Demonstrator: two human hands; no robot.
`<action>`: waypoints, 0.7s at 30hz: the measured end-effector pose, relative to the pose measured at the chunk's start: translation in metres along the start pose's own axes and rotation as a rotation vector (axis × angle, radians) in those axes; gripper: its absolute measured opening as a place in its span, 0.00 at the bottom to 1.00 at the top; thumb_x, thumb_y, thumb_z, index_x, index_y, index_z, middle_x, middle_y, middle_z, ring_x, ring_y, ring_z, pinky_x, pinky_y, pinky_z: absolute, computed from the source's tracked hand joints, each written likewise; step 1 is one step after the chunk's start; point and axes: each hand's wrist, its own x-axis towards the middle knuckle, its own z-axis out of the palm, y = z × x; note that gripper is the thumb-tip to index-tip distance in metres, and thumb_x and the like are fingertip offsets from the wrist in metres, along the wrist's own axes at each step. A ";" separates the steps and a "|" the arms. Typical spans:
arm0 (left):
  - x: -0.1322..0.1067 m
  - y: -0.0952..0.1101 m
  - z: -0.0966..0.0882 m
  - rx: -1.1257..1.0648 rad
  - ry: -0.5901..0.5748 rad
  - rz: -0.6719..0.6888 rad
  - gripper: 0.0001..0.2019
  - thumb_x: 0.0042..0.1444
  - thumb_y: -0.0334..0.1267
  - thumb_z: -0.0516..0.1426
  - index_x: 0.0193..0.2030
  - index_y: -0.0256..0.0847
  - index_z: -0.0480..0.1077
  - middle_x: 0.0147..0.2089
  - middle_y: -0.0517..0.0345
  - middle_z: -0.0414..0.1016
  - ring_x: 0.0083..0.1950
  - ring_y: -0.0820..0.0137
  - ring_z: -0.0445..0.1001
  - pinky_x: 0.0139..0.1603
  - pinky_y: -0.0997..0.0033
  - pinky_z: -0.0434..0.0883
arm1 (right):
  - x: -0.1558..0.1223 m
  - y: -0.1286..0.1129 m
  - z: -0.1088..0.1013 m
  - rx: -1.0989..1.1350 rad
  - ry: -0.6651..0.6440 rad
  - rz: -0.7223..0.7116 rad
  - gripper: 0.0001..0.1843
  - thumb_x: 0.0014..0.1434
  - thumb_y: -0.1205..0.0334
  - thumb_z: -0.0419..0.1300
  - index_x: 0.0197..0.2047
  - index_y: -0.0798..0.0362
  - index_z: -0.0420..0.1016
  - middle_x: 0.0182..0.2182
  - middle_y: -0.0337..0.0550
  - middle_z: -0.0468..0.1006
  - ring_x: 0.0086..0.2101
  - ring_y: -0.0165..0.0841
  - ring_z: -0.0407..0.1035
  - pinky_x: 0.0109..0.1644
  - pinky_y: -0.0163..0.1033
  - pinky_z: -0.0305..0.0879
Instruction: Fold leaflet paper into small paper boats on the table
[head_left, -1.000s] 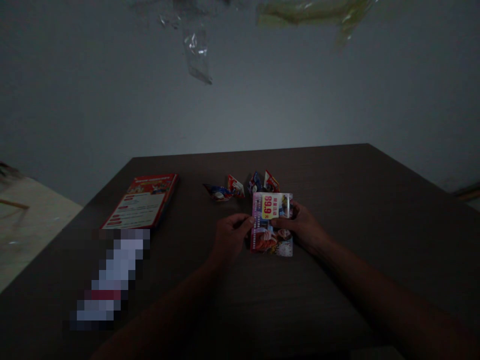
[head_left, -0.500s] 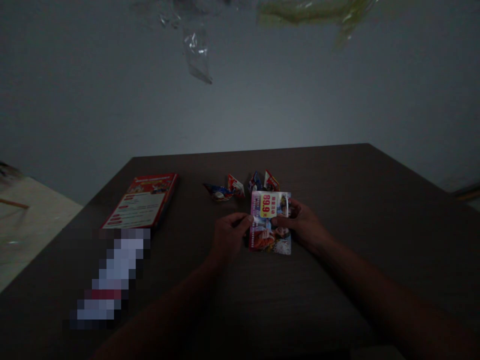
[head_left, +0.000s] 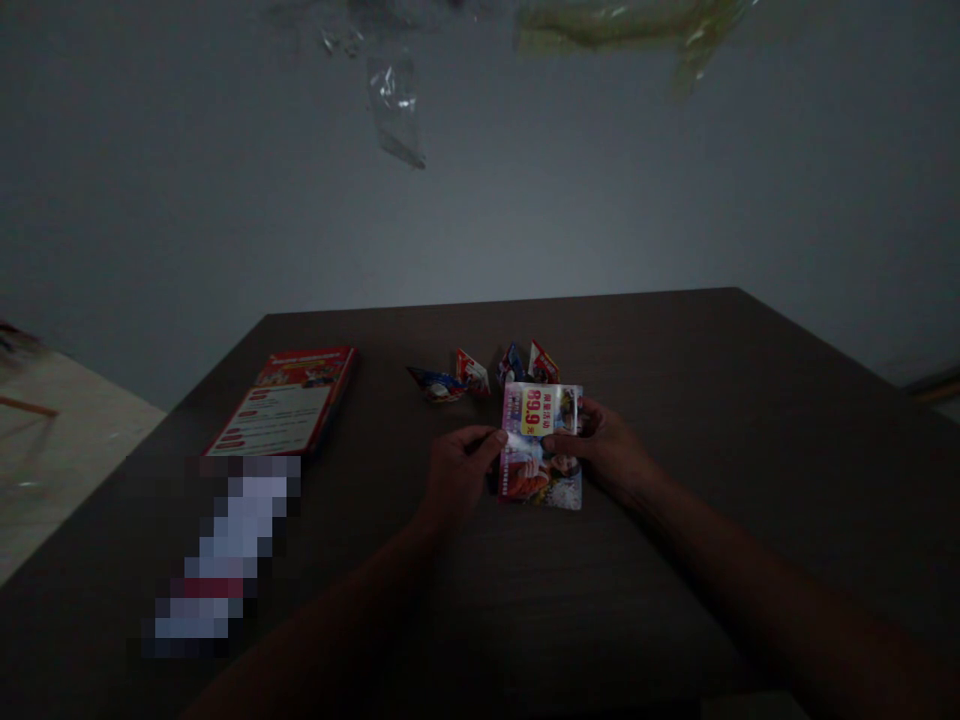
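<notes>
Dark tabletop. Red-and-white printed stack by left edge, toward far left corner. Pixelated pale item just nearer along same edge; identity unclear. Left hand: thumb and fingers pinch left side of glossy leaflet. Right hand: thumb on top, fingers behind, gripping right side. Leaflet mid-tabletop, between hands; surface contact can't tell. Folded paper pieces toward far edge, some partly behind leaflet. Best handling: light, even pinches, edges square, no buckling.
</notes>
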 end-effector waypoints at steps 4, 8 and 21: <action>0.002 -0.005 -0.001 0.010 -0.007 0.022 0.14 0.47 0.46 0.61 0.32 0.35 0.76 0.23 0.61 0.72 0.23 0.76 0.65 0.24 0.78 0.61 | 0.001 0.001 0.000 -0.002 0.006 0.001 0.28 0.33 0.69 0.73 0.41 0.53 0.72 0.32 0.40 0.80 0.31 0.35 0.74 0.38 0.44 0.72; 0.002 -0.006 -0.001 0.007 -0.023 0.027 0.14 0.48 0.46 0.60 0.32 0.35 0.76 0.23 0.61 0.72 0.24 0.76 0.65 0.25 0.78 0.62 | 0.001 0.000 0.000 0.009 0.012 0.000 0.28 0.33 0.70 0.73 0.41 0.53 0.71 0.32 0.40 0.80 0.31 0.34 0.74 0.38 0.43 0.71; 0.006 -0.009 -0.003 0.020 -0.007 0.061 0.14 0.47 0.45 0.59 0.32 0.35 0.75 0.25 0.60 0.72 0.25 0.74 0.67 0.25 0.77 0.63 | 0.002 0.000 -0.003 -0.012 0.004 -0.004 0.30 0.34 0.67 0.73 0.43 0.50 0.71 0.30 0.38 0.80 0.30 0.37 0.75 0.39 0.46 0.71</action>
